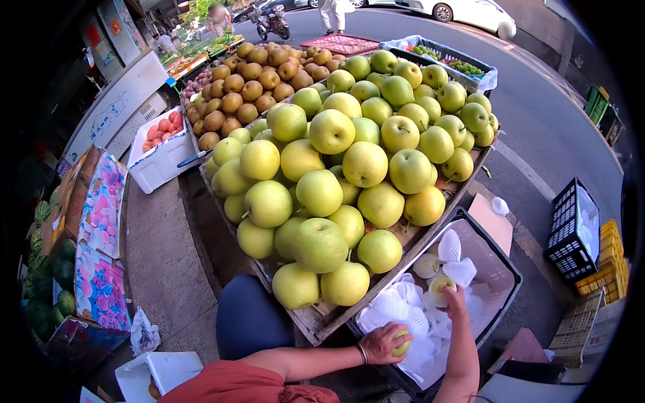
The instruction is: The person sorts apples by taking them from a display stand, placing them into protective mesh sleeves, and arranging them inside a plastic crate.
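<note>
My left hand (384,343), with a band at its wrist, is closed around a yellow-green pear (401,343) over the near side of a dark plastic crate (513,284). Inside the crate, my right hand (452,298) touches a pear in a white foam net (439,292); whether it grips the pear is not clear. Around both hands lie white foam fruit nets (417,322), some of them around fruit. A large heap of yellow-green pears (319,245) rests on a wooden stand (388,292) directly beyond and left of the crate.
Brown pears (232,102) are heaped behind at the left, near a white foam box (160,160) of reddish fruit. Watermelons (64,252) lie far left. A black crate (572,231) and yellow crates (607,272) stand right. Beyond are a parked motorbike (269,22), a white car (461,12) and people.
</note>
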### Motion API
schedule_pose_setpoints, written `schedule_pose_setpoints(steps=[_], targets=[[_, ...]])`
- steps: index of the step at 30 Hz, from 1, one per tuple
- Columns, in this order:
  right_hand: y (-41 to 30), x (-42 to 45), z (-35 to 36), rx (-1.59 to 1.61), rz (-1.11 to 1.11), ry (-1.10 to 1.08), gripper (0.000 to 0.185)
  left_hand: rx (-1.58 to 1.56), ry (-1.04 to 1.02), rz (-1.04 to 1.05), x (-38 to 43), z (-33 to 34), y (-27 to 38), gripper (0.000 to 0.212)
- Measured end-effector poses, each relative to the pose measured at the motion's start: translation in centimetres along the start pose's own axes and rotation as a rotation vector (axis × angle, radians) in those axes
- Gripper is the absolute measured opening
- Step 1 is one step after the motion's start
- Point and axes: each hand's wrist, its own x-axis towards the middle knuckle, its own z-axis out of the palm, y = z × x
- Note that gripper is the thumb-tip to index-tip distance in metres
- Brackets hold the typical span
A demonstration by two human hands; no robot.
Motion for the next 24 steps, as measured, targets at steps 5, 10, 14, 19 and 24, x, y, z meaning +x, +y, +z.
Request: schedule_pose_setpoints(steps=[5, 10, 14, 19, 24], targets=[[-3.1, -5.4, -5.1, 0.33, 0.075, -0.126, 0.061, -0.096, 0.104, -0.002, 0.3, 0.2, 0.4, 0.044], [-8.8, -15.7, -2.0, 0.533, -0.02, -0.003, 0.058, -0.543, 0.244, -0.015, 3.2, -5.4, 6.9, 0.048], [-12.9, -24.4, 2.7, 0.735, -0.194, -0.15, 0.05, -1.117, 0.442, -0.018, 8.8, -16.8, 10.4, 0.049], [-12.9, -33.3, 6.3, 0.841, -0.215, -0.212, 0.058, -1.185, 0.702, 0.04, 20.0, -34.2, 3.6, 0.05], [-11.7, -32.5, 7.2, 0.668, -0.244, -0.193, 0.055, -0.624, 0.76, -0.401, 25.0, -43.1, -8.7, 0.079]])
